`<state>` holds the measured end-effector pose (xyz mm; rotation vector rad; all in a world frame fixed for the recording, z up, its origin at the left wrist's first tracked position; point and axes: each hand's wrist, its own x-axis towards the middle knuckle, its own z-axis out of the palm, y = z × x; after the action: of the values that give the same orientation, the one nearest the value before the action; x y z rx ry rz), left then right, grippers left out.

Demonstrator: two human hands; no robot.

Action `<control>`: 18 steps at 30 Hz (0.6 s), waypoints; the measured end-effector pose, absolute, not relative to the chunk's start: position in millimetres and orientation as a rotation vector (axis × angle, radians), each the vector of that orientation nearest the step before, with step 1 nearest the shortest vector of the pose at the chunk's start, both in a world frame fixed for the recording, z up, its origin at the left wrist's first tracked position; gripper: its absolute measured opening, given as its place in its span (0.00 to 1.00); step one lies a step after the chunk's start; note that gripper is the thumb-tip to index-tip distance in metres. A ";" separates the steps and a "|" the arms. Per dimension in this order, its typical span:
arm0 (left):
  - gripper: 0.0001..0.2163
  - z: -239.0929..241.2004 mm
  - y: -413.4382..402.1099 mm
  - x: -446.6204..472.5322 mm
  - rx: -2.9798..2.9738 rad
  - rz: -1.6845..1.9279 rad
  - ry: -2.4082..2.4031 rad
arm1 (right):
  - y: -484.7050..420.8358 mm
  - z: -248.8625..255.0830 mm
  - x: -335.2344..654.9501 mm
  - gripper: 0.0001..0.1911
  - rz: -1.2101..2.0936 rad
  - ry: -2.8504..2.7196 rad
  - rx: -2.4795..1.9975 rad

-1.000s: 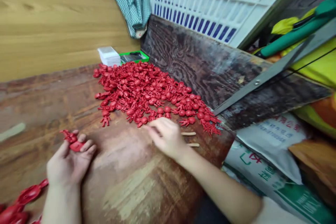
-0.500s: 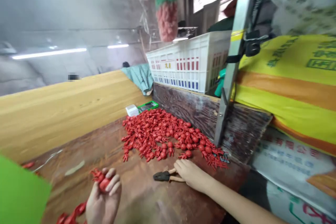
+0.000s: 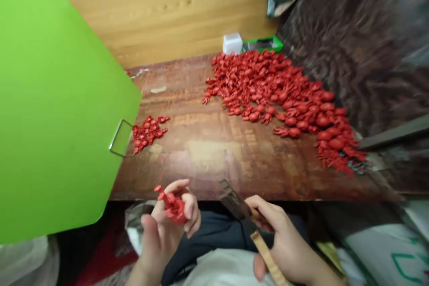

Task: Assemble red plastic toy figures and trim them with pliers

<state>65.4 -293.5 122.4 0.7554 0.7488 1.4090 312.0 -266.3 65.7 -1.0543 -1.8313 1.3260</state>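
Note:
My left hand [image 3: 169, 228], palm up near the table's front edge, has its fingers curled round a small red plastic figure part [image 3: 174, 208]. My right hand [image 3: 284, 237] grips a pair of pliers [image 3: 236, 203] with tan-covered handles, dark jaws pointing up and left. One handle stands apart from the other. A gap separates the jaws from the red part. Beyond both hands, a large heap of similar red parts [image 3: 261, 85] covers the back right of the brown table [image 3: 214, 156]. A smaller cluster of red parts [image 3: 147, 133] lies at the left.
A big green panel [image 3: 67, 107] with a wire loop [image 3: 121, 138] stands at the left. A white block [image 3: 232, 44] and a green-edged tray [image 3: 263, 44] sit behind the heap. A dark wooden board [image 3: 362, 53] borders the right side; a yellow wooden panel [image 3: 174, 13] borders the back.
The view has tilted down and turned left. My right hand has lifted the pliers off the table and brought them nearer to me. My left hand still holds a red part.

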 end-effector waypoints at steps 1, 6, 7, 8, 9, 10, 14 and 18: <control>0.36 121.3 -297.9 70.8 0.865 1.438 0.819 | -272.9 78.4 311.0 0.34 1.170 -1.914 -0.994; 0.40 117.1 -308.3 88.9 1.139 1.454 1.090 | -276.3 105.3 319.5 0.32 0.550 -2.183 -0.821; 0.39 116.8 -308.8 90.2 1.164 1.440 1.103 | -275.8 106.2 321.5 0.32 0.509 -2.213 -0.823; 0.38 116.8 -308.8 91.0 1.189 1.429 1.114 | -275.6 106.8 323.1 0.32 0.477 -2.232 -0.839; 0.38 116.8 -308.3 91.5 1.215 1.427 1.124 | -275.8 107.4 324.5 0.32 0.447 -2.242 -0.859; 0.37 116.9 -307.5 92.1 1.234 1.438 1.135 | -276.2 108.1 325.7 0.32 0.420 -2.246 -0.881; 0.35 116.9 -302.9 97.4 1.234 1.459 1.140 | -279.2 110.1 328.2 0.29 0.357 -2.258 -0.925; 0.28 117.7 -298.2 105.5 1.169 1.485 1.190 | -283.7 109.0 325.4 0.22 0.380 -2.243 -0.948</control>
<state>105.5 -298.2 117.7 1.1692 1.1902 1.4850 325.4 -283.7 109.0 -0.9482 -2.2429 0.3800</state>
